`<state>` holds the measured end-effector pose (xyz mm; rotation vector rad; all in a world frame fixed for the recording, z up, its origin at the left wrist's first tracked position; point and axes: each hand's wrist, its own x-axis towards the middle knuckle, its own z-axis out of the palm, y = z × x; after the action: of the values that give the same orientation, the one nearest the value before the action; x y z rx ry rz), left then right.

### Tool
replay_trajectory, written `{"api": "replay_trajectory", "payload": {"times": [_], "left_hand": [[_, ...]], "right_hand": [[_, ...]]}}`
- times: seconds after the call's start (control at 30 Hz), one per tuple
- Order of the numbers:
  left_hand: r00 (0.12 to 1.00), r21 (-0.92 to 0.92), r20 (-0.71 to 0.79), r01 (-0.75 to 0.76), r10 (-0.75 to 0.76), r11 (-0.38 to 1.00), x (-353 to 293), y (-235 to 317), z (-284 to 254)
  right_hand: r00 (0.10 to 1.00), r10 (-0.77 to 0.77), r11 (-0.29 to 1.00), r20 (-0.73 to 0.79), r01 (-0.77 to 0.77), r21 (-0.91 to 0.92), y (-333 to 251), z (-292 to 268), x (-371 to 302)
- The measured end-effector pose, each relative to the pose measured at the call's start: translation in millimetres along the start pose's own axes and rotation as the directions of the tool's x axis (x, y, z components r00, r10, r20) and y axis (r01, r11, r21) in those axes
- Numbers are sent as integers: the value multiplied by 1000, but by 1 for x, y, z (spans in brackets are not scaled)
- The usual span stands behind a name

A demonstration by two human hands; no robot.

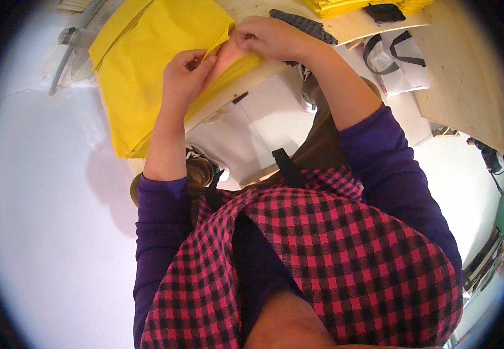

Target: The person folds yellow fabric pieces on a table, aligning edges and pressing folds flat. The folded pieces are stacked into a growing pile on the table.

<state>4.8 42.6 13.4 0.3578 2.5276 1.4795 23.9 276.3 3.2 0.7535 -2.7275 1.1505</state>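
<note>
A stack of yellow fabric sheets (159,64) lies on a light wooden table at the upper left. My left hand (187,75) pinches the near edge of the top yellow sheet between thumb and fingers. Farther right, my right hand (269,39) is closed at the corner of that same sheet, its fingertips curled and partly hidden. Between the two hands the edge is lifted, and a peach-pink surface (229,55) shows beneath it. Other yellow layers lie under this spot.
Just beyond my right hand is a dark grey textured cloth (304,26). More yellow fabric (357,7) sits at the back, with a black object (384,13) beside it. A white bag with black handles (400,61) stands at the right. A white wall (48,203) borders the left.
</note>
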Motion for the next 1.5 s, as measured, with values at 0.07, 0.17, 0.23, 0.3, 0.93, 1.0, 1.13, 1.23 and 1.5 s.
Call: {"api": "replay_trajectory", "payload": {"times": [0.07, 0.17, 0.23, 0.3, 0.93, 1.0, 1.13, 1.23, 1.5], "left_hand": [[1000, -27, 21, -2, 3, 1000, -1, 3, 0], [998, 9, 18, -65, 65, 998, -2, 5, -1], [993, 31, 26, -116, 115, 993, -2, 5, -1], [995, 106, 13, -97, 96, 990, -2, 5, -2], [994, 181, -72, -66, 80, 981, -3, 4, -1], [992, 200, -72, -83, 99, 976, -2, 3, -1], [996, 98, -76, -47, 55, 994, -1, -1, 0], [995, 109, -41, -91, 95, 990, 0, -4, 0], [999, -7, -44, -22, 22, 1000, 2, -6, 0]], "right_hand": [[1000, -2, 1000, -21, 2, 7, -2, 0, 3], [998, 2, 1000, -63, -3, -18, -4, 0, 4], [997, -12, 999, -72, 9, -39, -5, 1, 5], [997, -26, 999, -67, 24, -30, -4, 1, 6], [936, 251, 966, -245, -257, 9, 19, -34, -22], [927, 240, 949, -287, -287, -133, 22, -36, -30], [902, 275, 850, -332, -389, -354, 20, -23, -47], [919, 291, 865, -267, -372, -337, 26, -20, -49], [899, 289, 870, -328, -390, -301, 36, -18, -43]]}}
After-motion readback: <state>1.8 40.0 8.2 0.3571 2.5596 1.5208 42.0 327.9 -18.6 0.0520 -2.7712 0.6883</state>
